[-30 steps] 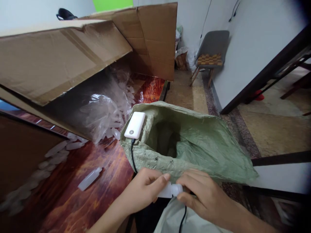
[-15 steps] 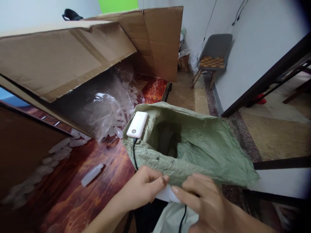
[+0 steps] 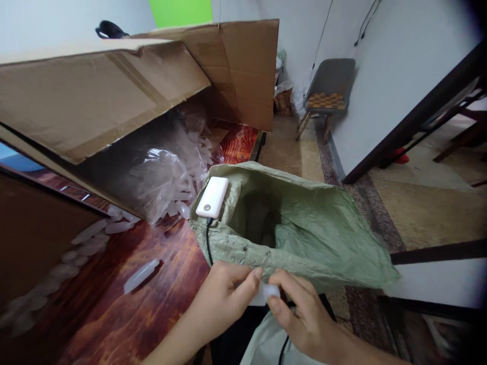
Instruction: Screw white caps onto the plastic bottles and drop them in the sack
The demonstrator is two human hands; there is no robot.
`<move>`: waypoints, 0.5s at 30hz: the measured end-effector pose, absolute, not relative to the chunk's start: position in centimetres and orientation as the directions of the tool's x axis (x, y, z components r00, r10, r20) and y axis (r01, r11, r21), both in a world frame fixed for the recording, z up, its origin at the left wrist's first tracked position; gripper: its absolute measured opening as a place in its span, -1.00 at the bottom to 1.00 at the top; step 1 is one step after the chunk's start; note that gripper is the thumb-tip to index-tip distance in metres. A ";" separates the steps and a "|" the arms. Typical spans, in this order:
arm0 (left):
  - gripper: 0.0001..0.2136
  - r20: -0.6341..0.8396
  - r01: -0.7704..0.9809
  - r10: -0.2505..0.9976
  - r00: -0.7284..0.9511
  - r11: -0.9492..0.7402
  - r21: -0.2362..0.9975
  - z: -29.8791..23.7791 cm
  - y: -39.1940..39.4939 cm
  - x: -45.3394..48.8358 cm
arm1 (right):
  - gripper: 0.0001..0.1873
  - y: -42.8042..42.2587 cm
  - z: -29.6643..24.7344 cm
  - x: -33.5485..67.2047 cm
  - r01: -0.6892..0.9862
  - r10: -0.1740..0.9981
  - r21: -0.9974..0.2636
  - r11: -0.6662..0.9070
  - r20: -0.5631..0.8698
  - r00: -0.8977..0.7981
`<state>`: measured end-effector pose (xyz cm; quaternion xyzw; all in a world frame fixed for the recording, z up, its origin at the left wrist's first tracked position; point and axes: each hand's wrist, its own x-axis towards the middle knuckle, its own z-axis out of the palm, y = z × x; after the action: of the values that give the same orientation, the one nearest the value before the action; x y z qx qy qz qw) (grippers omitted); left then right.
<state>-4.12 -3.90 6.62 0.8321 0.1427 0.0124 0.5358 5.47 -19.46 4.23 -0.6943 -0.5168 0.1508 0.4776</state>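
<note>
My left hand (image 3: pixel 230 296) is closed around a small translucent white plastic bottle (image 3: pixel 271 291), hiding most of its body. My right hand (image 3: pixel 304 314) pinches the ribbed end of the same bottle between thumb and fingers. Just beyond both hands gapes a green woven sack (image 3: pixel 323 233). On the sack's left rim lies a white power bank (image 3: pixel 213 195), with a black cable (image 3: pixel 208 243) running down behind my left hand. Another translucent bottle (image 3: pixel 140 276) lies by itself on the red wood-patterned table (image 3: pixel 167 309).
A large open cardboard box (image 3: pixel 110 101) lies on its side, with a clear plastic bag (image 3: pixel 163 175) and several bottles spilling from it. More bottles (image 3: pixel 89 243) line the table's left. A grey chair (image 3: pixel 331 81) stands by the far wall; a doorway is at right.
My right hand's fingers have shifted and curled more tightly round the bottle's end, exposing its ribbed part. My left hand keeps its hold. The whole view has swung slightly.
</note>
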 end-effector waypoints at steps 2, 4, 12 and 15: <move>-0.54 0.008 0.145 0.301 0.954 -0.483 0.864 6.4 -4.2 -4.0 | -0.77 -19.2 4.3 5.8 0.514 0.843 -0.856 -0.052 0.238 0.482; -0.69 0.157 0.090 0.379 0.912 -0.559 0.824 6.2 -4.1 -3.9 | -0.80 -18.9 4.7 6.8 0.519 0.811 -0.847 -0.112 0.224 0.540; -0.78 0.259 0.123 0.506 0.823 -0.604 0.787 6.0 -2.7 -4.0 | -0.84 -18.8 11.3 11.2 0.789 0.432 -0.478 -0.386 0.662 0.612; -0.78 0.252 0.112 0.481 0.840 -0.608 0.786 5.7 -2.9 -4.0 | -0.77 -18.3 12.7 12.8 0.780 0.340 -0.419 -0.464 0.729 0.594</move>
<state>-4.02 -2.88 5.74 0.8678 0.1709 0.2258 0.4083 12.83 -18.30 12.73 -0.8060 -0.3473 -0.2870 0.3838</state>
